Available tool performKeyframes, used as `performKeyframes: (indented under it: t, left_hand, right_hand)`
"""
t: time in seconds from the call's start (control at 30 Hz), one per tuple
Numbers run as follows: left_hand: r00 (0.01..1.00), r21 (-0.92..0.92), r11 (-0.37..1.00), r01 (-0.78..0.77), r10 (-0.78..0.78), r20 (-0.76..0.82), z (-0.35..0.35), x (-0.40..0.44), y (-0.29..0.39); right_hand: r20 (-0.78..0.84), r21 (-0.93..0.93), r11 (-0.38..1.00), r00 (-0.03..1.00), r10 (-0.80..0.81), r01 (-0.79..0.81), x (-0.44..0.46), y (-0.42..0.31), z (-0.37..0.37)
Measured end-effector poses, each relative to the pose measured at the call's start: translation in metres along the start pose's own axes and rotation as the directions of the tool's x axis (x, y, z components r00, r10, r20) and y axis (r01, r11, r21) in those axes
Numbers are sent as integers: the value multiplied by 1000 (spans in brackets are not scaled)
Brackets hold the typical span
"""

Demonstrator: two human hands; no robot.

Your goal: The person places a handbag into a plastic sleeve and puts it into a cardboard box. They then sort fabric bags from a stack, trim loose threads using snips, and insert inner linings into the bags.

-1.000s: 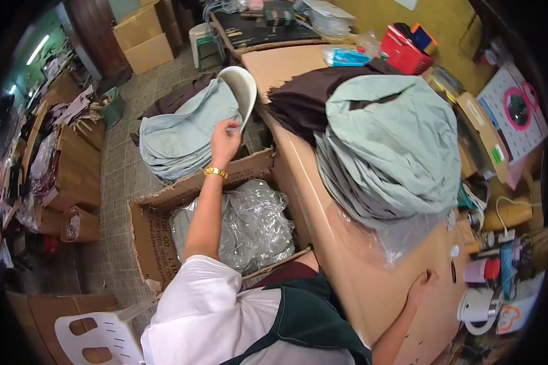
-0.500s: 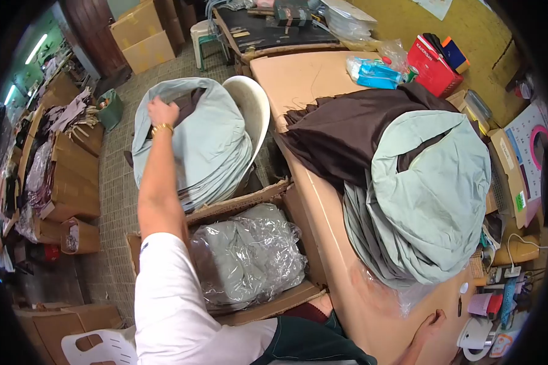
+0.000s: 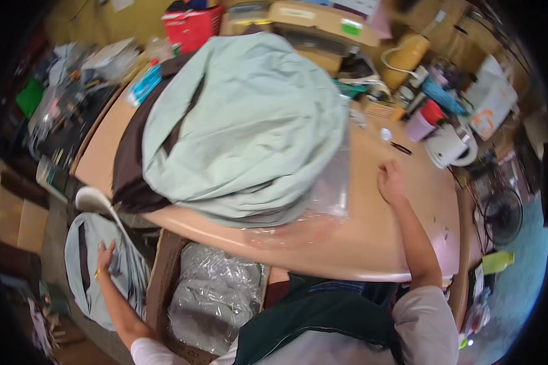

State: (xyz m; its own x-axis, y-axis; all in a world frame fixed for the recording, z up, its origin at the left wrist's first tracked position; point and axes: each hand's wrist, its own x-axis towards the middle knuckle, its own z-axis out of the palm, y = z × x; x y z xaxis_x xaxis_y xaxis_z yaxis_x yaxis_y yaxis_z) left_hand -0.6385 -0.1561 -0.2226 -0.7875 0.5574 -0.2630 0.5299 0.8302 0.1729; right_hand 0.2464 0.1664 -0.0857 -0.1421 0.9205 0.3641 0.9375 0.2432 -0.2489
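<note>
My left hand (image 3: 105,255) rests with spread fingers on a bundle of pale grey-green fabric (image 3: 125,267), which stands in a white tub (image 3: 92,198) on the floor side. A dark slit shows in the bundle beside my hand. On the table, my right hand (image 3: 391,181) holds nothing; its fingers look loosely extended, though slightly blurred. Left of it lies a large stack of pale grey-green fabric (image 3: 256,121), over dark brown fabric (image 3: 128,164). A clear plastic bag (image 3: 332,194) sticks out from under the stack.
A cardboard box (image 3: 163,267) below the table edge holds plastic-wrapped fabric (image 3: 210,295). Along the table's far side are a red box (image 3: 192,29), a small black tool (image 3: 400,148), a pink cup (image 3: 419,128) and a white kettle (image 3: 447,146). A fan (image 3: 503,216) stands right.
The view has swung right, toward the table. My left hand, earlier curled at the bundle's opening, now lies on it with fingers apart. My right hand stays at the table.
</note>
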Motion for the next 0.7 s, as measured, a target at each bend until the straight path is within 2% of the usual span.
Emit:
performKeyframes:
  t: [0.03,0.07,0.1,0.13,0.17,0.2,0.23,0.27,0.3,0.33,0.37,0.4,0.43,0.47,0.5,0.53,0.57,0.6,0.63,0.67,0.7]
  left_hand:
    - [1000,108,994,24,-25,2,-37,-29,19]
    - [1000,114,994,6,-6,-2,-52,-54,43]
    - [902,-32,975,-221,192,-387,-67,-78,67]
    - [629,-73,882,-466,272,-728,-82,-107,92]
    - [494,-57,817,-574,290,-820,-101,-150,139]
    - [408,-58,728,-683,314,-857,-115,-192,185]
    - [344,-15,641,-767,392,-853,-133,-239,232]
    - [299,-10,570,-822,416,-859,-141,-276,273]
    - [288,-15,524,-852,443,-849,-148,-314,315]
    - [247,10,432,-902,534,-809,-157,-344,352]
    - [220,-9,350,-937,568,-793,-154,-357,377]
    - [198,16,315,-949,635,-747,-156,-373,406]
    - [185,45,302,-952,688,-702,-154,-383,432]
    - [136,182,329,-927,743,-655,-147,-382,455]
    - [181,222,397,-890,757,-628,-135,-381,477]
    - [228,266,461,-846,765,-602,-123,-378,493]
    - [230,272,468,-841,764,-603,-117,-373,501]
    - [416,190,513,-837,822,-390,-111,-368,505]
    - [557,117,573,-811,818,-141,-104,-365,506]
    - [532,141,549,-824,835,-144,-97,-363,504]
    - [533,153,552,-819,833,-150,-102,-365,500]
  right_hand:
    - [-6,43,998,999,43,-42,13,9,3]
    - [-138,-60,998,990,-15,7,26,24,12]
    - [-256,-163,985,963,-89,48,37,38,22]
    - [-261,-150,988,962,-81,42,46,52,27]
    - [-315,-361,928,949,-25,-95,54,68,33]
    - [-375,-542,808,927,11,-229,59,79,36]
    - [-367,-529,821,930,5,-214,59,85,31]
    - [-216,-417,867,957,195,-271,60,89,19]
    - [-37,-314,884,935,353,-347,63,91,6]
    - [-35,-306,892,941,338,-332,62,91,-4]
    - [8,-338,908,964,266,-248,56,93,-14]
    - [52,-370,914,979,200,-167,48,99,-22]
    - [52,-368,916,980,194,-162,42,116,-20]
    - [-44,-344,930,991,126,-133,36,146,-8]
    - [-142,-320,942,988,60,-103,29,166,-1]
    - [-142,-312,945,988,58,-100,23,169,-4]
    - [-146,98,964,954,260,-248,17,167,-11]
    - [-62,485,799,897,438,-357,13,165,-14]
    - [-58,491,798,901,431,-350,9,153,-17]
    - [89,691,589,857,507,-420,8,129,-19]
    - [253,821,322,807,534,-471,7,105,-17]
